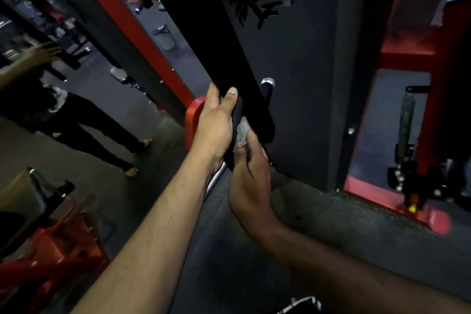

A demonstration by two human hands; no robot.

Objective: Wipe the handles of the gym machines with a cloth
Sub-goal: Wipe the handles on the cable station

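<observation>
A black handle (239,112) hangs from the dark bar of a gym machine in the middle of the view. My left hand (216,122) grips it from the left, thumb up over the front. My right hand (251,173) sits just below and to the right, pinching a small grey cloth (242,132) against the handle's lower part. A second black grip with a silver end cap (267,84) shows just behind, near the machine's dark panel. Most of the cloth is hidden inside my right fingers.
The dark grey machine panel (305,71) with a cut-out logo stands right behind the handle. Red frame posts (142,41) rise on the left and a red frame (433,84) on the right. Another person (76,120) stands at the left. A red bench frame (58,250) sits bottom left.
</observation>
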